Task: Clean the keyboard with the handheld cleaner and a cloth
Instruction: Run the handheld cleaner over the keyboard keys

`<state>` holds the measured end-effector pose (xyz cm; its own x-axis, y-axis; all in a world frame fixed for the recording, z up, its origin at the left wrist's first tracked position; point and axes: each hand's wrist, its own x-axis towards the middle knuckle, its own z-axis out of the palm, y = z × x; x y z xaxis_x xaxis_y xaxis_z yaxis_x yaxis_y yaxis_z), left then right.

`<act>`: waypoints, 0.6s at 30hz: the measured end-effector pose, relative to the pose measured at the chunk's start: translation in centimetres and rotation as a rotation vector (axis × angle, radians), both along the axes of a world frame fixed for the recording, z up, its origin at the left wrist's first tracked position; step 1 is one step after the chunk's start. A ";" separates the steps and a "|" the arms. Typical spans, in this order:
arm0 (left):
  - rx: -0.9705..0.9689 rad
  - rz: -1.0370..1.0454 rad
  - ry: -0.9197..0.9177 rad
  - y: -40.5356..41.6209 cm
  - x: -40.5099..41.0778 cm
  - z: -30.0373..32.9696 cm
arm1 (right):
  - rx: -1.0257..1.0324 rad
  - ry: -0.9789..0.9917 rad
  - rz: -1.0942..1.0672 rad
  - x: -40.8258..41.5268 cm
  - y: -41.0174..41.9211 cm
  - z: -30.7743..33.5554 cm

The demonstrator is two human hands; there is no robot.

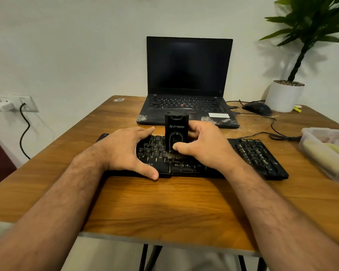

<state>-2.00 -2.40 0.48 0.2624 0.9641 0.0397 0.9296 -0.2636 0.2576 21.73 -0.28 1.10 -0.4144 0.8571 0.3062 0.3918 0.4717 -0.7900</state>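
The black rectangular handheld cleaner stands upright on the black full-size keyboard, its long axis vertical, its capped top pointing up toward the camera's far side and its brush end pointing down into the keys near the middle of the bottom letter rows. The right hand grasps the cleaner low on its body: the thumb lies across the front face just above the bristles and the fingers curl round the far side, so most of the cleaner rises above the grip and only the short brush shows below it. The left hand lies flat with spread, fairly straight fingers on the left part of the keyboard, its thumb at the front edge, pressing down and gripping nothing. The keyboard lies with its long axis across the brown wooden table, in front of an open black laptop with a dark screen. Farther right are a black mouse, a white pot holding a green plant, and a clear plastic container near the table's right edge.
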 end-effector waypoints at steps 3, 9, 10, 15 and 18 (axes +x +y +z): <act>-0.004 0.008 -0.011 -0.2 0.2 0.2 | 0.030 0.021 -0.096 0.1 0.1 0.5; -0.021 0.020 -0.010 -0.2 0.1 0.2 | -0.022 0.008 0.014 0.5 -0.8 0.4; -0.025 0.023 -0.003 -0.3 0.2 0.3 | 0.011 -0.002 -0.053 0.5 -0.7 0.4; -0.032 0.026 -0.010 -0.3 0.2 0.4 | -0.089 0.031 0.039 1.0 -0.8 0.9; -0.029 0.016 -0.017 0.0 0.1 0.2 | -0.069 -0.024 0.093 0.5 -1.3 0.6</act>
